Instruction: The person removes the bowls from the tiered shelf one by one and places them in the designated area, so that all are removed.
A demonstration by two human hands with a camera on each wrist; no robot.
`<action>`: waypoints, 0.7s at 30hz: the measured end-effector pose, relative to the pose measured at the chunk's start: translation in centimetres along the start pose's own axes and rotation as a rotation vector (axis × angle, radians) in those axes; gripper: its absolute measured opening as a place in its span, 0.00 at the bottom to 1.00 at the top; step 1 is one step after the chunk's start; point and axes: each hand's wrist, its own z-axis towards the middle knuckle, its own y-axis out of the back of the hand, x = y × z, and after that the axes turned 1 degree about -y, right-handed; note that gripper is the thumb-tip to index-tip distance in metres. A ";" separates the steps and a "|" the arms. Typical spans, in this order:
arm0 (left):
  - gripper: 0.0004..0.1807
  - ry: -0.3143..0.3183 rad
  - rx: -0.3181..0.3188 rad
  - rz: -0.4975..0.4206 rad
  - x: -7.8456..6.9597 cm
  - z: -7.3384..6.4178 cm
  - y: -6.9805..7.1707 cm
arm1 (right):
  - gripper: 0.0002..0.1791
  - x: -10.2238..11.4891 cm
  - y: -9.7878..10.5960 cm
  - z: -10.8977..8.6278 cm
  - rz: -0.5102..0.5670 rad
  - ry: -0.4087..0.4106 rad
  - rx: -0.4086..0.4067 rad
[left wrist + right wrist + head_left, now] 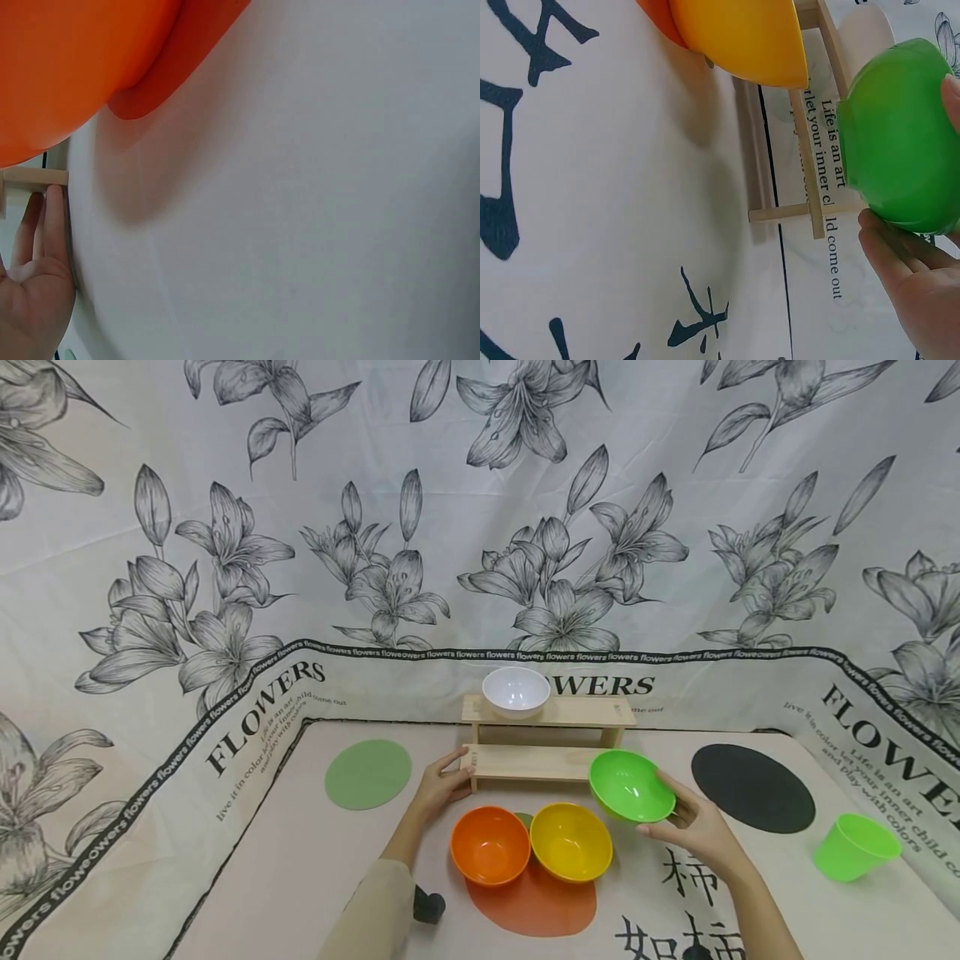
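Note:
My right hand (pixel 701 831) holds a green bowl (pixel 632 785) by its right side, raised and tilted at the right end of a small two-tier wooden shelf (pixel 536 762). In the right wrist view the fingers (pixel 900 255) touch the underside of that bowl. At the shelf's left end is my left hand (pixel 441 787); its fairly straight fingers (pixel 54 225) touch the wood in the left wrist view. A white bowl (pixel 516 690) stands on the upper tier. In front of the shelf sit an orange bowl (pixel 491 846) and a yellow bowl (pixel 572 842), side by side.
A green cup (pixel 855 847) stands tilted-looking at the right. Flat on the table are a green disc (pixel 368 774), a black disc (pixel 752 787) and an orange-red disc (pixel 532 910), partly under the bowls. A flower-printed cloth (pixel 390 543) hangs behind the shelf.

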 end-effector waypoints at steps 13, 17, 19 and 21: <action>0.31 0.006 -0.005 0.007 0.1 0.0 0.1 | 0.50 -1.0 0.7 -1.7 -0.018 -0.067 0.008; 0.31 0.005 0.004 0.001 -0.2 -0.1 0.0 | 0.51 -1.6 0.8 -2.0 -0.018 -0.077 0.009; 0.31 0.005 0.009 -0.001 -0.5 -0.3 0.0 | 0.51 -1.9 0.9 -2.2 -0.014 -0.080 0.012; 0.31 0.006 0.016 -0.006 -0.8 -0.5 -0.1 | 0.51 -2.2 1.0 -2.4 -0.009 -0.088 0.015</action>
